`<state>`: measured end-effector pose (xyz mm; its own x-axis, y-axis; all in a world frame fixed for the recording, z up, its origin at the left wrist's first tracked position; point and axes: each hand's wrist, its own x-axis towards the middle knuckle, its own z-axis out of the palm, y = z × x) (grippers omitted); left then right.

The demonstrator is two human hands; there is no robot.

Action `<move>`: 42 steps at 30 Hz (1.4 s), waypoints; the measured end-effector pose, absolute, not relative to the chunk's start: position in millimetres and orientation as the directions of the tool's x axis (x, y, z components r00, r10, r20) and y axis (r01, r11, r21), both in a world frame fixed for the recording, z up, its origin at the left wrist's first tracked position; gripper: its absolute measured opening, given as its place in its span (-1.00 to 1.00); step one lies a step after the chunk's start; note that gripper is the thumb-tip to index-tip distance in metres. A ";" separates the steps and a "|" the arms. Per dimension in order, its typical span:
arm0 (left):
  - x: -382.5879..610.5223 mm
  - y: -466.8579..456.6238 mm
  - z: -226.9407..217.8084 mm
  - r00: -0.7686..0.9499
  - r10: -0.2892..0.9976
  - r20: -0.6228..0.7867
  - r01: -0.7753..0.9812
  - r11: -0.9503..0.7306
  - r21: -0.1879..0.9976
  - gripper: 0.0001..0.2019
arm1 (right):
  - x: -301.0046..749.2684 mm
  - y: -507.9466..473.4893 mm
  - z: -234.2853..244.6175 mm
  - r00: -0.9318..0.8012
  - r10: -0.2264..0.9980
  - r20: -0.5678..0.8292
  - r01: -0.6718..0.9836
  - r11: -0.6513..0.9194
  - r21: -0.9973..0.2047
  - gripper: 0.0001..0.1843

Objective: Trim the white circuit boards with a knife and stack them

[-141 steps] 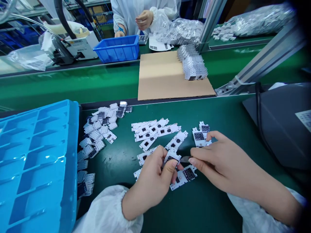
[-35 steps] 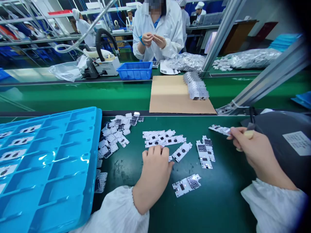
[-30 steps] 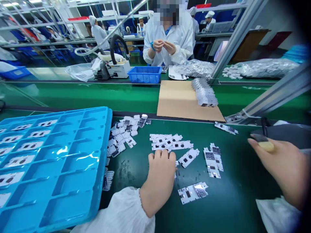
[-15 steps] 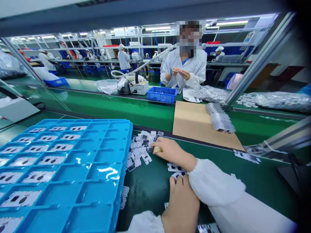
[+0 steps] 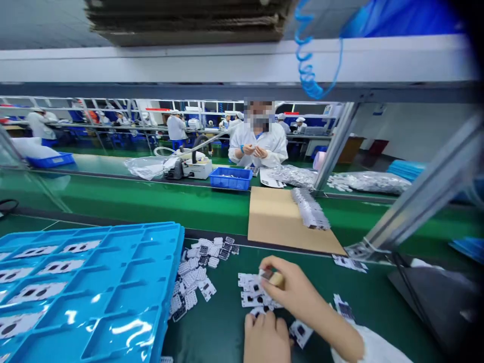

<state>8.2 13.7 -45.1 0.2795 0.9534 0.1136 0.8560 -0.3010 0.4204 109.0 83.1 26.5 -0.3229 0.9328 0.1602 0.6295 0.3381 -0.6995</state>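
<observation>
Yellow-handled tool (image 5: 279,280) is pinched in the right hand (image 5: 289,280), white boards (image 5: 249,291) beside it, can't tell if left hand (image 5: 266,339) grips any.

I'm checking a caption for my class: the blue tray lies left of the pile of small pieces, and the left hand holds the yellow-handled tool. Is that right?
Not quite: the right hand holds the yellow-handled tool, not the left hand, as the head view shows. The blue tray does lie left of the pile of small pieces.
</observation>
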 end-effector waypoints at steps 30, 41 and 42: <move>11.9 3.8 6.6 0.444 0.810 -0.382 -0.357 0.551 0.754 -0.70 | 172.0 0.1 -1.4 -0.215 0.896 0.388 0.409 0.444 -0.797 -0.66; 5.8 2.6 13.0 0.605 0.730 -0.319 -0.493 0.658 0.570 -0.73 | 178.0 0.9 7.6 -0.094 0.916 0.390 0.485 0.384 -0.785 -0.74; 5.5 2.6 13.5 0.603 0.731 -0.320 -0.487 0.655 0.578 -0.72 | 178.4 0.7 8.2 -0.069 0.927 0.368 0.474 0.355 -0.806 -0.75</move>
